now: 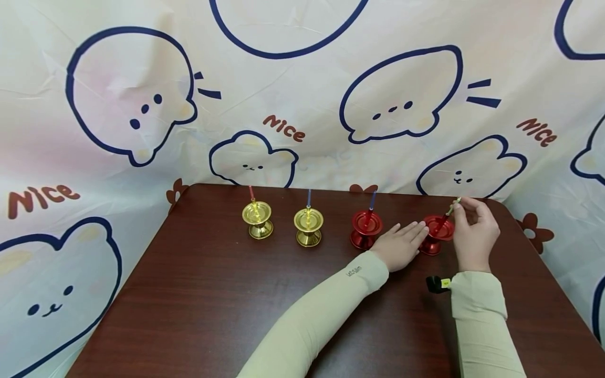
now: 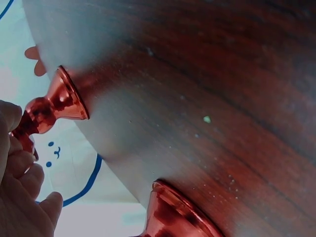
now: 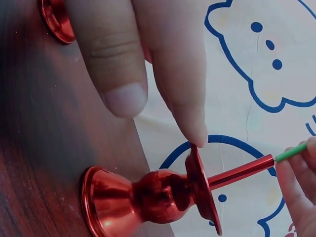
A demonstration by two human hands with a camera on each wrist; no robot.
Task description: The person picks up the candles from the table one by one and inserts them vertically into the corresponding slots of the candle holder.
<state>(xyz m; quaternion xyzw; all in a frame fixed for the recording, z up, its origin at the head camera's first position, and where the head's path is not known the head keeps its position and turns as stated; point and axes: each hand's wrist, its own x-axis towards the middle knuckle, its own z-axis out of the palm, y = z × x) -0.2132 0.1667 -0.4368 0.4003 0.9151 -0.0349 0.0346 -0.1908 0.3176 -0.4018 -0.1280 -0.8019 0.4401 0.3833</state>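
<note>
At the right end of a row, a red metallic candle holder point(image 1: 439, 229) stands upright. My left hand point(image 1: 400, 245) reaches to it palm down, fingers fairly straight, a fingertip touching the rim of its dish point(image 3: 201, 187). In the right wrist view the left thumb point(image 3: 126, 101) is apart from the holder. Above the dish, my right hand point(image 1: 475, 233) pinches a thin green candle point(image 3: 291, 151), its lower end at the mouth of the holder's red tube point(image 3: 242, 173). The left wrist view shows the left hand point(image 2: 27, 202) beside the holder's stem and base point(image 2: 66, 96).
Left of that holder stands another red holder point(image 1: 366, 231) with a blue candle point(image 1: 373, 200). Further left are two gold holders, one point(image 1: 309, 223) with a blue candle, one point(image 1: 257, 218) with a red candle. A patterned cloth point(image 1: 307, 94) hangs behind the brown table point(image 1: 212, 304).
</note>
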